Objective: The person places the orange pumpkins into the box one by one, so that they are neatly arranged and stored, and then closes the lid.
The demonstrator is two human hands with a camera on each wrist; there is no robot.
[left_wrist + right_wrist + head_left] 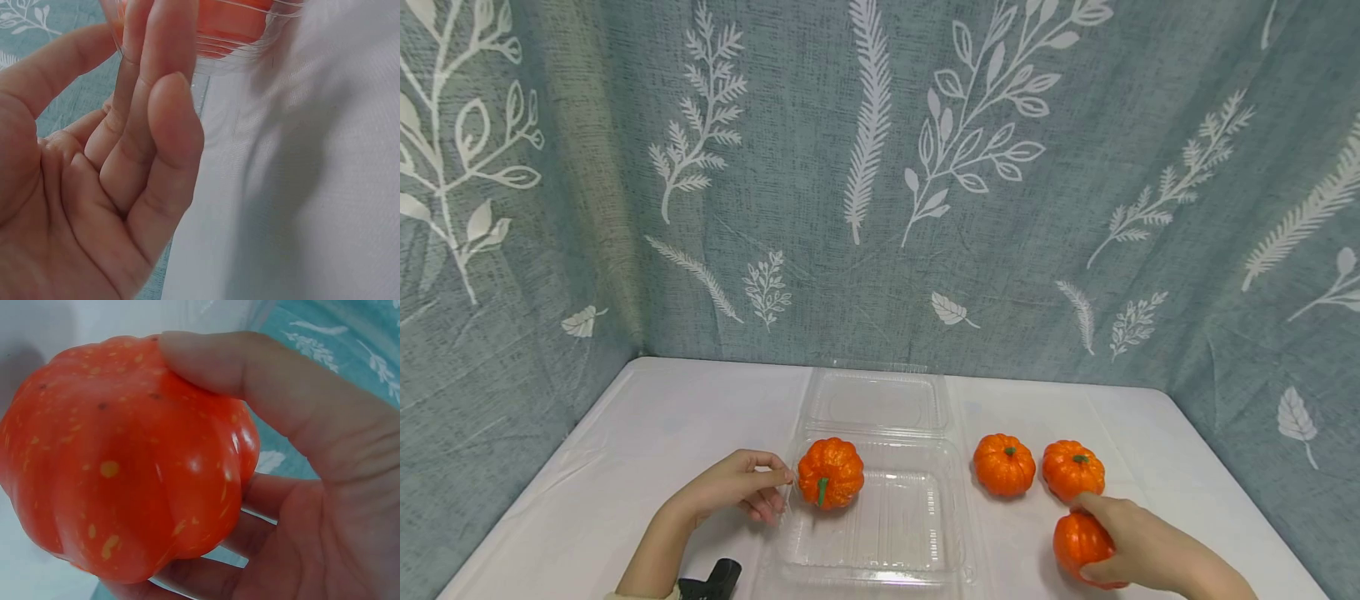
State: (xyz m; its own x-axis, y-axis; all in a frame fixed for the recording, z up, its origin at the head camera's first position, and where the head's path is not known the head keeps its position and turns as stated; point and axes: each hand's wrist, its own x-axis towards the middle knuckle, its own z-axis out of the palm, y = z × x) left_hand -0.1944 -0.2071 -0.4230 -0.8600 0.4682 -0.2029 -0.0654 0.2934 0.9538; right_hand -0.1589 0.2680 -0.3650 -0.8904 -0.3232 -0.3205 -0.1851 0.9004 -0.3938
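Note:
My left hand [747, 487] pinches the left rim of a clear plastic clamshell box [895, 533] between thumb and fingers. The box lies unfolded, its lid [876, 400] laid back toward the curtain. Inside the base, at its upper left, sits an orange pumpkin [831, 473] with its green stem facing the front. My right hand [1142, 542] grips another orange pumpkin [1081, 546] at the right of the table. Up close in the right wrist view, that pumpkin [131, 469] shows yellow flecks, with the thumb on one side and fingers curled around the other.
Two more pumpkins stand right of the box: one [1003, 465] beside it and one [1073, 471] just behind the right hand. A white cloth [700, 400] covers the table. Patterned blue-green curtains [820, 208] close off the back and sides.

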